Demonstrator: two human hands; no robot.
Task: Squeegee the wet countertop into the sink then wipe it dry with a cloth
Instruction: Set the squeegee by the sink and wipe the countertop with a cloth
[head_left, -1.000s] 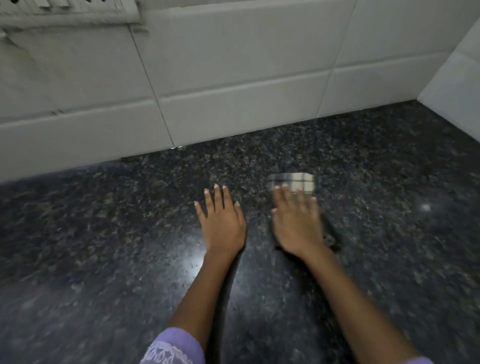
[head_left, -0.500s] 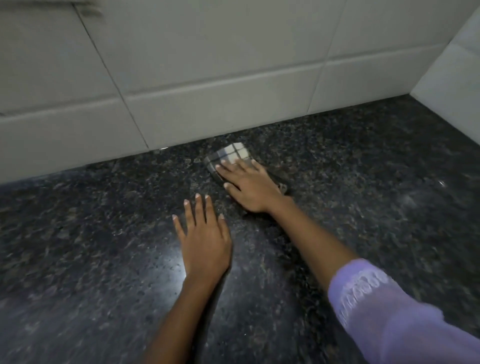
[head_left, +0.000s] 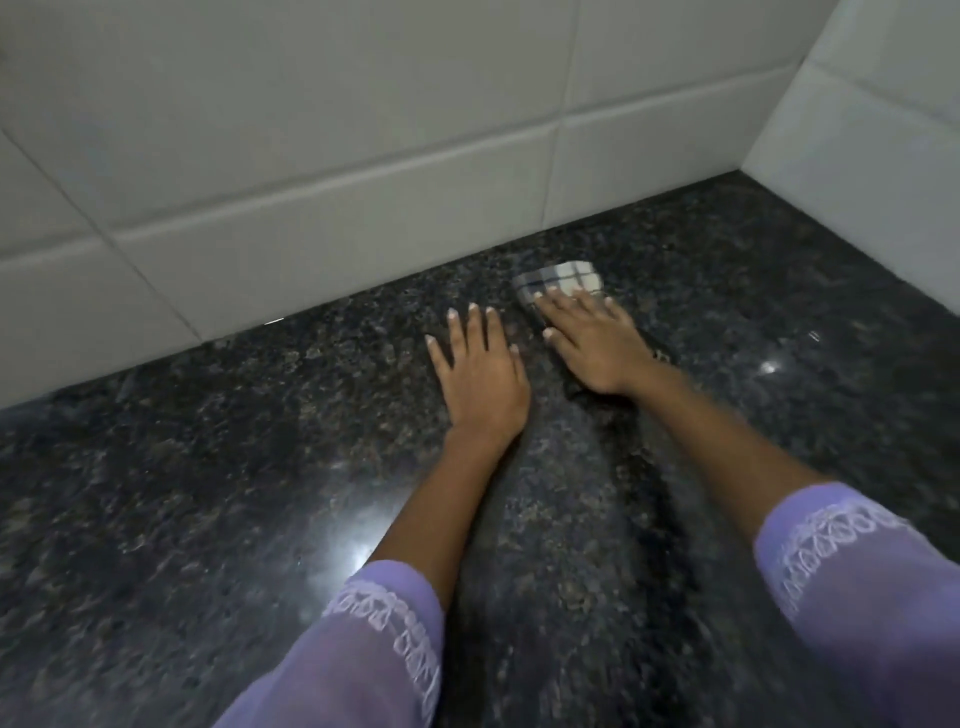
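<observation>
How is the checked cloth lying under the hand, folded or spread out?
Folded: the cloth shows as a small compact pad beyond the right hand.

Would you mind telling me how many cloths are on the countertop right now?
1. The checked cloth lies near the back wall, flat under the right hand; part of it is hidden. The left hand rests bare on the countertop.

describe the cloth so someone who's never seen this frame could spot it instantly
Start at the dark speckled granite countertop and follow it back toward the white tiled wall. Near the wall, the right hand presses flat on the cloth. It is the only pale checked thing on the stone; the left hand beside it rests bare.
</observation>
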